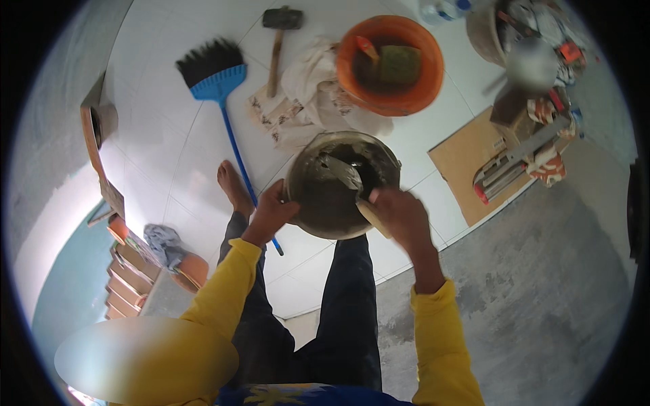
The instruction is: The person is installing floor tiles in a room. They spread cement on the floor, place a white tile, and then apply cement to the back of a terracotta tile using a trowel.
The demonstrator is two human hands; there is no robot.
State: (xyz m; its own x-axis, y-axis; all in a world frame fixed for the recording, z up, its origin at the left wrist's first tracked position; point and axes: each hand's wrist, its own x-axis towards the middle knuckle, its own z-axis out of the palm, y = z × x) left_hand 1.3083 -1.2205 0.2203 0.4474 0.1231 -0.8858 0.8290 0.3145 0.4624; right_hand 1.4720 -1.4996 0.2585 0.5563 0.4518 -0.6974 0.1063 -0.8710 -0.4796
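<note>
Fingers of the right hand curl round a trowel, its blade inside the bucket at mid-frame; those of the left hand grip the rim. Mixing or scooping seems in hand; the next move likely calls for a steady bucket

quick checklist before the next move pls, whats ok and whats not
1. Left hand steadying the bucket at its rim: ok
2. Trowel held in the right hand: ok
3. Trowel blade inside the bucket: ok
4. Broom well away from the bare left foot: not ok, its handle lies right beside it
5. Thickness of the mix: cannot tell
</note>
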